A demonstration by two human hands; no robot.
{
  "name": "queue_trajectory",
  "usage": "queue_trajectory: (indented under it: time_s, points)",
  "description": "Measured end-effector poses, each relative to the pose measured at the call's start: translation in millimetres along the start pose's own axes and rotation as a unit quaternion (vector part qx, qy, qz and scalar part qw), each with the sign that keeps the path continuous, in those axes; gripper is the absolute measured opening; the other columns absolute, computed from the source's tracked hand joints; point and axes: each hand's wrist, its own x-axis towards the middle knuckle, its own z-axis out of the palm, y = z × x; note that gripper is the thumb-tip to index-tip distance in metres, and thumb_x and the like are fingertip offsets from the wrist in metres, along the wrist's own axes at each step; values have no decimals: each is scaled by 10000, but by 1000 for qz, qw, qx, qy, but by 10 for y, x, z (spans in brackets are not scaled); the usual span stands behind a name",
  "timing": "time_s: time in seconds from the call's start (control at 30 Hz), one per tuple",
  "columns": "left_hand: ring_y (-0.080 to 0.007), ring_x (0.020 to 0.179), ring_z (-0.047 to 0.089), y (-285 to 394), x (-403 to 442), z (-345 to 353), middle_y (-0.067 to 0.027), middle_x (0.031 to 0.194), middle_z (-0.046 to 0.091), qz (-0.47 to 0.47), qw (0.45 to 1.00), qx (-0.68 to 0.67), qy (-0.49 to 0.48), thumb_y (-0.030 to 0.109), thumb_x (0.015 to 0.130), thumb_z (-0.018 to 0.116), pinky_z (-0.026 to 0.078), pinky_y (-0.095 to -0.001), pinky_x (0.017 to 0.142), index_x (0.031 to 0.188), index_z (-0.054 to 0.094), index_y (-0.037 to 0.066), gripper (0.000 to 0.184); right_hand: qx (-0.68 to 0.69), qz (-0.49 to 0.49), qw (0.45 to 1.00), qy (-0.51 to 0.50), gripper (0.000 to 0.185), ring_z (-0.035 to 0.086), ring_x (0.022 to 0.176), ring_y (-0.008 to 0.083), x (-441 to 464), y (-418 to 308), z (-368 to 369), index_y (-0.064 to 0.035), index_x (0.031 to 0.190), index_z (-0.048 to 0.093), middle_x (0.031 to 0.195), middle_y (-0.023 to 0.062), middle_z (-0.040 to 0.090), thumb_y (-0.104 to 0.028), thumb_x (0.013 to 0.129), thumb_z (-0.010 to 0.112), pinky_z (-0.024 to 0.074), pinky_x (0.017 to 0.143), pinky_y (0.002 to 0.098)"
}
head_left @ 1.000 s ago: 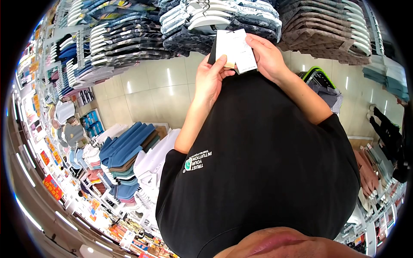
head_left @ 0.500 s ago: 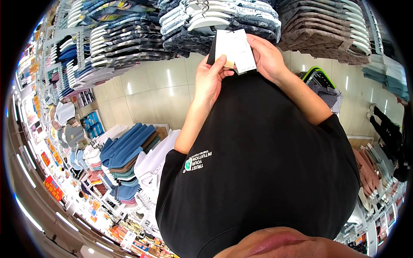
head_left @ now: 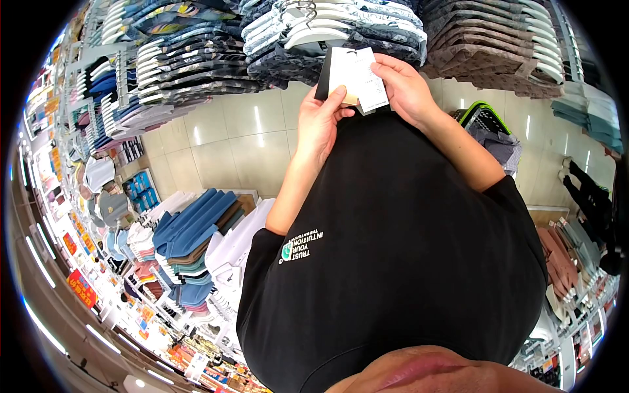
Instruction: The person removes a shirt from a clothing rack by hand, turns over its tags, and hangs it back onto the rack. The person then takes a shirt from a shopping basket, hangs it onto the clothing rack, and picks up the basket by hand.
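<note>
White printed clothing tags (head_left: 350, 75), fanned slightly apart, are held up in front of the hanging shirts (head_left: 334, 19). My left hand (head_left: 321, 121) pinches their lower left part, its thumb on the front. Behind them a dark card (head_left: 324, 78) shows along the left side. On the other side, my right hand (head_left: 403, 88) grips the edge of the right-hand tag, with a fingertip over its face. Small print on the tags is too fine to read. A white hanger (head_left: 318, 37) with a patterned shirt hangs just beyond.
Brown patterned shirts (head_left: 488, 49) hang at the upper right, dark printed ones (head_left: 196, 65) at the upper left. A green-rimmed black basket (head_left: 485, 119) holding grey cloth stands on the tiled floor (head_left: 223, 131) to the right. Folded blue shirts (head_left: 190, 226) are displayed at the left.
My right hand has shifted slightly, and its fingertip now overlaps the right-hand tag's face. That tag has turned a little. My left hand stays in nearly the same place.
</note>
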Motion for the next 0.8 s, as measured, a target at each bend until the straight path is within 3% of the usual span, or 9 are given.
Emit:
queue_trajectory:
  time_s: [0.27, 0.37, 0.43, 0.47, 0.57, 0.7, 0.77, 0.8]
  points:
    - [-94, 817, 643, -52, 9, -93, -36, 968, 678, 32, 999, 28, 24, 94, 921, 646, 531, -237, 648, 1102, 632, 34, 191, -102, -22, 994, 34, 294, 618, 952, 88, 21, 54, -42, 11, 1201, 616, 1063, 52, 670, -147, 954, 590, 483, 836, 239]
    - [-86, 861, 631, -24, -14, -88, -31, 1001, 676, 33, 999, 18, 24, 111, 933, 626, 527, -242, 710, 1181, 622, 28, 262, -150, -33, 987, 45, 295, 614, 953, 91, 42, 91, -73, 6, 1202, 618, 1059, 54, 669, -123, 937, 613, 482, 836, 238]
    - [-131, 966, 607, -12, -9, -80, -71, 1150, 641, 26, 997, 61, 42, 148, 952, 600, 523, -323, 827, 1246, 594, 29, 317, -181, -45, 981, 43, 298, 613, 961, 100, 65, 130, -105, 3, 1208, 614, 1064, 58, 666, -104, 930, 619, 484, 846, 242]
    - [-172, 1147, 545, -8, -13, -92, -101, 1321, 549, 20, 995, 84, 49, 156, 966, 573, 496, -357, 923, 1342, 529, 32, 399, -229, -68, 970, 39, 306, 597, 1006, 108, 77, 149, -127, 10, 1223, 600, 1111, 62, 650, -86, 933, 614, 469, 890, 249]
    - [-205, 1276, 459, -73, -27, -148, -123, 1434, 445, 17, 990, 99, 96, 148, 967, 565, 472, -375, 973, 1377, 487, 26, 434, -282, -111, 952, 34, 321, 568, 1070, 122, 108, 170, -202, 7, 1240, 581, 1172, 54, 620, -49, 926, 615, 454, 931, 260]
    - [-216, 1311, 430, -156, -106, -247, -131, 1455, 421, 10, 990, 81, 111, 155, 970, 560, 451, -358, 999, 1393, 459, 13, 458, -396, -159, 903, 46, 316, 585, 1060, 148, 135, 10, -189, -32, 1214, 609, 1163, 60, 626, -56, 900, 633, 463, 916, 282]
    - [-211, 1303, 438, -216, -133, -286, -131, 1442, 437, 24, 990, 75, 121, 160, 968, 562, 437, -349, 1004, 1384, 467, 10, 452, -573, -285, 766, 70, 314, 609, 1045, 204, 187, -67, -202, -59, 1184, 633, 1152, 87, 625, -78, 871, 656, 470, 903, 317]
    - [-206, 1296, 445, -233, -167, -310, -128, 1427, 455, 23, 990, 68, 123, 160, 966, 564, 432, -347, 1002, 1372, 477, 8, 442, -595, -321, 733, 74, 305, 614, 1031, 274, 218, -81, -194, -72, 1142, 649, 1129, 99, 621, -98, 840, 679, 473, 889, 347]
